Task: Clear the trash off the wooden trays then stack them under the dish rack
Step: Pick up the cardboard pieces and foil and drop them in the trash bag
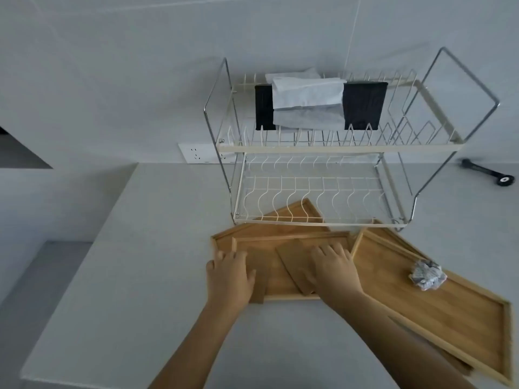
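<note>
Two wooden trays lie overlapped in front of the two-tier wire dish rack (323, 148), the top one (280, 279) resting on a lower tray (295, 213) whose far end reaches under the rack. My left hand (230, 273) lies flat on the top tray's left edge. My right hand (334, 268) presses flat on its right part. Both hands have their fingers spread and hold nothing. A third, larger wooden tray (438, 307) lies to the right, carrying a crumpled paper ball (427, 273).
A black tissue box with white tissue (320, 103) sits on the rack's upper tier. A black tool (488, 172) lies at the far right of the white counter (140, 262). A wall socket (196, 154) is behind the rack. The counter's left edge drops off.
</note>
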